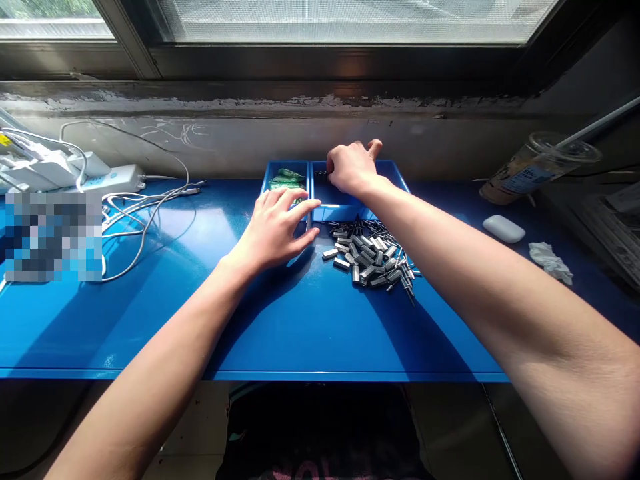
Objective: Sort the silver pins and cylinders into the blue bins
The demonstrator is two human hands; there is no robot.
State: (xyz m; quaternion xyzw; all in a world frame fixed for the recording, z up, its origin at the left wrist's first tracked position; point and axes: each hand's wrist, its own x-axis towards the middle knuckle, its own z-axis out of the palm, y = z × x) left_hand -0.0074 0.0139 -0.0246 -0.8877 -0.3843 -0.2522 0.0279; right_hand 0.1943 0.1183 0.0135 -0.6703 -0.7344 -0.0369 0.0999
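- At the back of the glossy blue tabletop (300,327), the right hand (350,167) curls inside the right-hand shallow blue plastic tray (345,212); I cannot tell whether it grasps anything.
- The left hand (277,227) lies released, fingers spread, on the neighbouring blue tray of green pieces (273,175).
- A heap of small silver metal blocks with dark pins (373,257) lies just before the right-hand tray.
- A sunlit window sill runs behind, with white cables (150,200) at the left.

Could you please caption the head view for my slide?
The right hand reaches into a blue bin; the left hand rests on the neighbouring bin, beside metal parts.
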